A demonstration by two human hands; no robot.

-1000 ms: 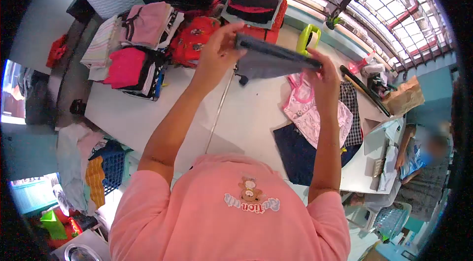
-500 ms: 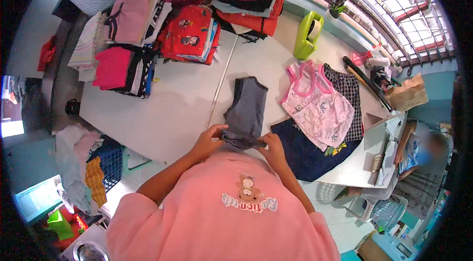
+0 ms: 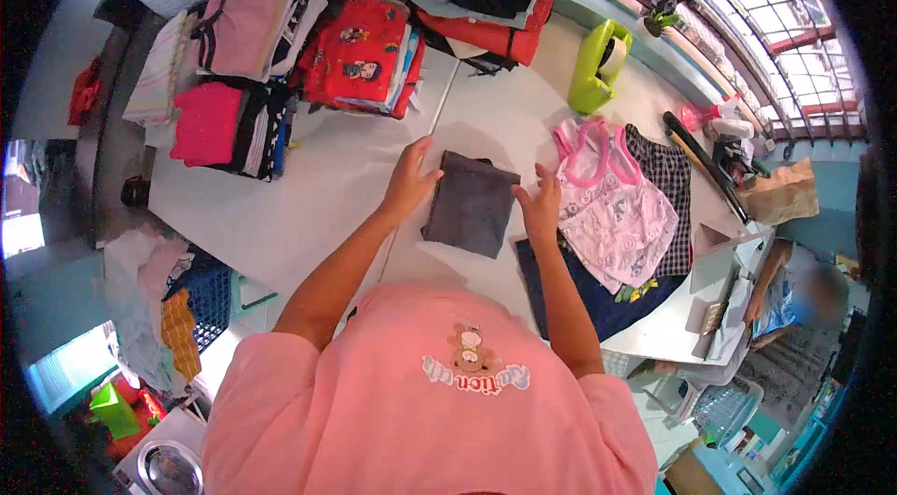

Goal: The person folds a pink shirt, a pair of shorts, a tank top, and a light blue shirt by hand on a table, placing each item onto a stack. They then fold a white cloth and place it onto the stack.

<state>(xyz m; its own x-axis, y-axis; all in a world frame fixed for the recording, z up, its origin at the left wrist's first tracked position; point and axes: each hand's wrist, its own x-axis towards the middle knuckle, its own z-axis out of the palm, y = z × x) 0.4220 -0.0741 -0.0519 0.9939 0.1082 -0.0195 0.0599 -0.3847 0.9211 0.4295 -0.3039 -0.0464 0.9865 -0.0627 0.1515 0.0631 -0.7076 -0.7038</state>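
A dark grey garment [image 3: 474, 207], folded into a compact rectangle, lies flat on the white table [image 3: 280, 224] in front of me. My left hand [image 3: 409, 183] is at its upper left edge, fingers stretched forward and thumb pointing in toward the cloth. On the other side my right hand [image 3: 539, 205] is open, its thumb right at the upper right edge and the fingers apart. To the right of that hand, a pink-trimmed printed tank top [image 3: 619, 215] overlaps a checked garment [image 3: 665, 168] and a navy blue cloth [image 3: 584, 303].
Folded clothes stand in stacks along the far left, including a red printed stack [image 3: 350, 56] and a pink one [image 3: 206, 126]. A green tape dispenser [image 3: 590, 84] stands at the back. A person [image 3: 794, 308] sits at the right. Clothes hang over a blue basket [image 3: 213, 308].
The grey garment's near end has been folded up over the rest, making it shorter. Both hands have moved forward with it, let go of the near end, and opened at its far corners.
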